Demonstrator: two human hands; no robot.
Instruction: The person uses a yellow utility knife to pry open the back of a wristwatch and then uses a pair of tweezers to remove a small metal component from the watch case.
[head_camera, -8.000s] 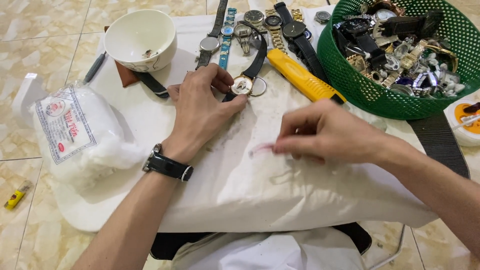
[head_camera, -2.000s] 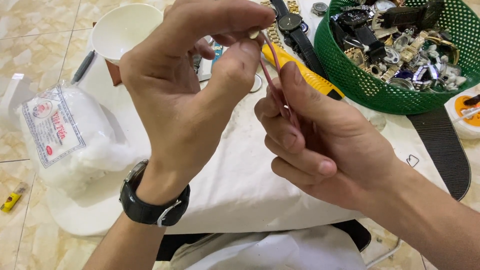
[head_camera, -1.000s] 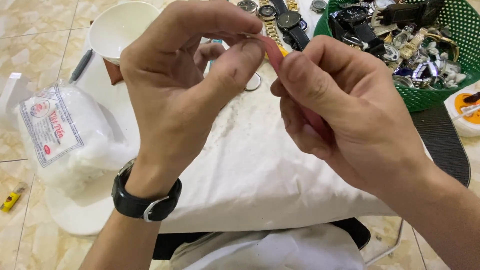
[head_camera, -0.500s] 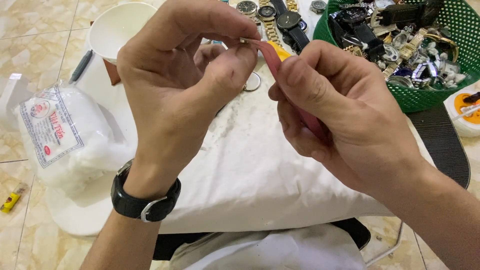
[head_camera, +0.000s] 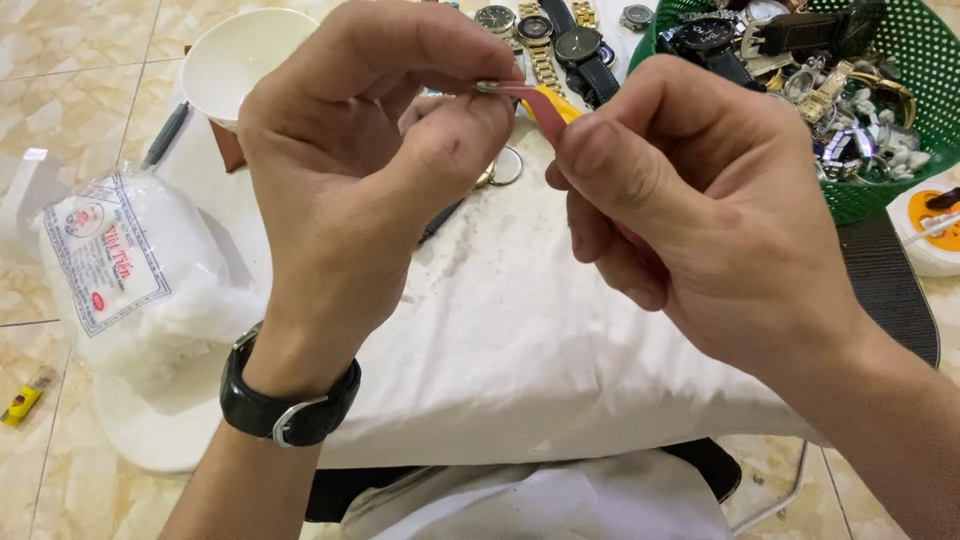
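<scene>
Both hands are raised close to the camera, above a white cloth (head_camera: 500, 330). My left hand (head_camera: 370, 170), with a black wristwatch (head_camera: 285, 405) on its wrist, pinches a small metal part (head_camera: 487, 87) between thumb and forefinger. My right hand (head_camera: 700, 200) grips a slim red tool (head_camera: 530, 97) whose tip meets that part. What the part is cannot be made out.
A row of watches (head_camera: 540, 30) and a loose watch ring (head_camera: 505, 165) lie on the cloth. A green basket (head_camera: 880, 200) of watches and straps stands at the right, a white bowl (head_camera: 240, 55) at the back left, and a bag of cotton wool (head_camera: 130, 270) at the left.
Eight seconds ago both hands rested on the cloth; they have since risen toward the camera with the part and the red tool. Over the last second they barely moved.
</scene>
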